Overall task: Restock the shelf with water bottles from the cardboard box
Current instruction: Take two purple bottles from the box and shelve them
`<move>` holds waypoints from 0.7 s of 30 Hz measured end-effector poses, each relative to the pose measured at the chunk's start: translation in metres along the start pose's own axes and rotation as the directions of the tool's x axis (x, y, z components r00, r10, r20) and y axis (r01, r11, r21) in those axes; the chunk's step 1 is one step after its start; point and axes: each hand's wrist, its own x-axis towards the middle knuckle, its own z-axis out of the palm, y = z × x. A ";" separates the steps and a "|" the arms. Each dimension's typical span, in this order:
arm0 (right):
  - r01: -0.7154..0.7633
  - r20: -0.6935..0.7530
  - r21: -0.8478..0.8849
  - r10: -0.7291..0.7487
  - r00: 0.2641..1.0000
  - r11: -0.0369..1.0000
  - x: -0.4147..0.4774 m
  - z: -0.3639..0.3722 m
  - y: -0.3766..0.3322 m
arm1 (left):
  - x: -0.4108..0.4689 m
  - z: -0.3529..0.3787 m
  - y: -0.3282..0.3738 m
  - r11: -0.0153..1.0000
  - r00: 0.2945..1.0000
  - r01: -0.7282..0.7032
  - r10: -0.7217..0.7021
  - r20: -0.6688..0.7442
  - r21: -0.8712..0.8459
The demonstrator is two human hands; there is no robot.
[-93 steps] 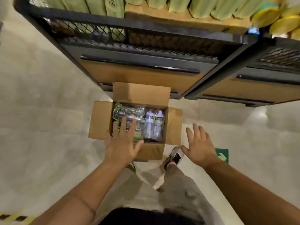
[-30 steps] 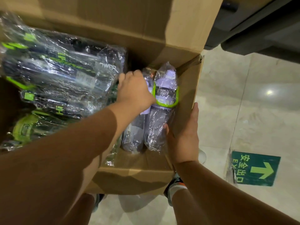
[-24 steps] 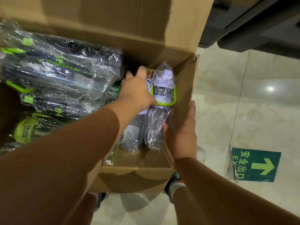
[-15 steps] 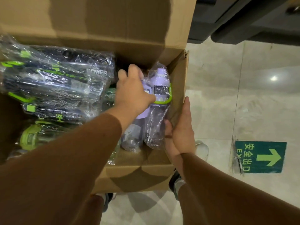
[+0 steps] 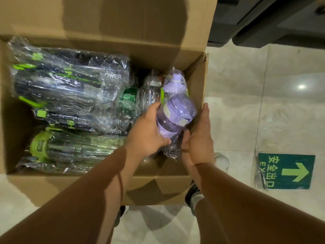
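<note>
Head view, looking down into an open cardboard box (image 5: 105, 187) that fills the left and centre of the frame and stands on a floor (image 5: 246, 106) of pale, glossy stone tiles with thin dark joints.

- **Task object.** A purple bottle (image 5: 174, 118) in clear plastic wrap is at the right end of the box, raised and tilted, with its cap toward the camera. A second purple bottle (image 5: 174, 85), also wrapped, stands just behind it against the right wall.
- **Left hand** (image 5: 149, 132). It grips the purple bottle from the left, fingers curled round the body and thumb under the lower end.
- **Right hand** (image 5: 200, 138). It lies against the right wall of the box with fingers straight and pointing up the frame. The thumb bends inward and touches the bottle's wrap.
- **Other contents.** Wrapped black-and-green bottles (image 5: 70, 81) lie on their sides in a stack across the left and centre of the box.
- **Room.** The dark base of a shelf unit (image 5: 263, 18) crosses the upper right corner. A green exit sign (image 5: 288, 170) with a right-pointing arrow is stuck to the floor at lower right. A ceiling light's reflection (image 5: 301, 86) shows on a tile at the right edge. A shoe (image 5: 195, 196) shows below the box's front right corner.
</note>
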 end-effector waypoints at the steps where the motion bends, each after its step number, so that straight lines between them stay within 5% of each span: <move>1: 0.021 0.012 -0.006 -0.021 1.000 1.000 -0.002 -0.001 -0.002 | -0.008 -0.004 0.004 1.000 0.999 -0.009 0.009 -0.037 -0.005; 5: 0.018 -0.001 -0.230 -0.019 1.000 0.973 0.003 -0.003 -0.005 | -0.053 -0.040 0.042 0.948 0.993 -0.011 -0.029 -0.118 -0.319; 10: -0.047 -0.046 -0.135 0.041 0.998 0.990 -0.003 -0.005 -0.010 | -0.136 -0.075 0.044 0.556 0.955 0.004 -0.249 -0.162 -0.831; 14: 0.041 -0.087 -0.294 -0.069 0.994 0.955 -0.003 -0.002 -0.008 | -0.146 -0.066 0.021 0.479 0.883 0.024 -0.422 -0.207 -0.878; 16: 0.047 -0.091 -0.383 -0.089 0.992 0.923 -0.001 -0.005 -0.004 | -0.132 -0.071 0.018 0.574 0.898 0.007 -0.364 -0.247 -0.819; 21: 0.391 0.004 -0.670 -0.523 0.852 0.631 -0.007 -0.001 -0.021 | -0.125 -0.085 0.005 0.514 0.935 -0.090 -0.251 -0.251 -0.853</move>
